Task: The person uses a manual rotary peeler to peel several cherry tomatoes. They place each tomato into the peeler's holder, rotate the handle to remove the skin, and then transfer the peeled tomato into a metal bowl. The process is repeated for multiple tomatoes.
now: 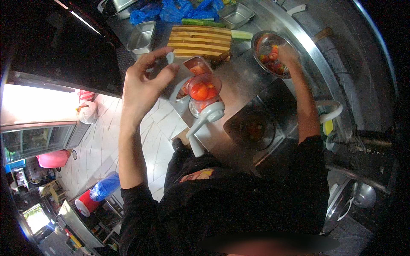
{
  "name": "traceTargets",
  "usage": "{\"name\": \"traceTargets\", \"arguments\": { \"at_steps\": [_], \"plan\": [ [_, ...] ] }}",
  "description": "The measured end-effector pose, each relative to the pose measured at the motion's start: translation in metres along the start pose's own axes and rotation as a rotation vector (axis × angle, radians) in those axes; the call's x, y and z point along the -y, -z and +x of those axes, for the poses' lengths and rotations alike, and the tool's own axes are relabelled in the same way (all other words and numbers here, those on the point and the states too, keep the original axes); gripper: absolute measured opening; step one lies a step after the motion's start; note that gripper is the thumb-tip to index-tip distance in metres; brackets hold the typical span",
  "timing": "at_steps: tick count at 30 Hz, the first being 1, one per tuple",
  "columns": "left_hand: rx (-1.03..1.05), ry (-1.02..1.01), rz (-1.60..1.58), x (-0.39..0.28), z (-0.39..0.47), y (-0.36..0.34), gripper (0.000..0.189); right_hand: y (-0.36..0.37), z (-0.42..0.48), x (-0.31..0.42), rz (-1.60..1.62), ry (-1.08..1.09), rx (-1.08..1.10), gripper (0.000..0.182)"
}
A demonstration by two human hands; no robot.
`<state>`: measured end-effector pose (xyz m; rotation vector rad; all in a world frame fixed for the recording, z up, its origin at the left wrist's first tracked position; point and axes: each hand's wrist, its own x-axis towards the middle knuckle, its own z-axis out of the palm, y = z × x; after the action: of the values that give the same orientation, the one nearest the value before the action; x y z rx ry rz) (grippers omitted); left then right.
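My left hand (149,75) is raised at the left of a hand-cranked rotary food cutter, with a small light-grey plastic part (170,57) between thumb and finger. The cutter's clear hopper (205,86) holds red tomato pieces; its grey crank handle (197,123) points down towards my body. Behind the hopper, a container (196,65) holds more red pieces. My right hand (288,56) reaches into a round steel bowl (256,59) of tomatoes (273,57) at the right. Its fingertips are partly hidden, and whether they grip a tomato is unclear.
A striped wooden cutting board (199,40) lies behind the cutter, near cucumber pieces (241,34) and two steel trays (142,36). Blue plastic bags (176,11) are at the back. A sink basin (259,118) sits right of the cutter, and the counter's edge is at the left.
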<state>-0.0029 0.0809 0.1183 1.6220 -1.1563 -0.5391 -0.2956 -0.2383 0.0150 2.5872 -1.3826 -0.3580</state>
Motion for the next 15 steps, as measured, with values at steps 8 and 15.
{"name": "traceTargets", "arguments": {
  "at_steps": [8,15],
  "plan": [
    [-0.008,0.023,0.051,-0.002,-0.004,0.002,0.040,-0.130,0.040,-0.025,0.181,0.117,0.081,0.025],
    [0.014,0.023,0.087,-0.009,-0.002,-0.008,0.033,-0.139,0.049,-0.023,0.418,0.035,-0.088,0.039]
  ]
}}
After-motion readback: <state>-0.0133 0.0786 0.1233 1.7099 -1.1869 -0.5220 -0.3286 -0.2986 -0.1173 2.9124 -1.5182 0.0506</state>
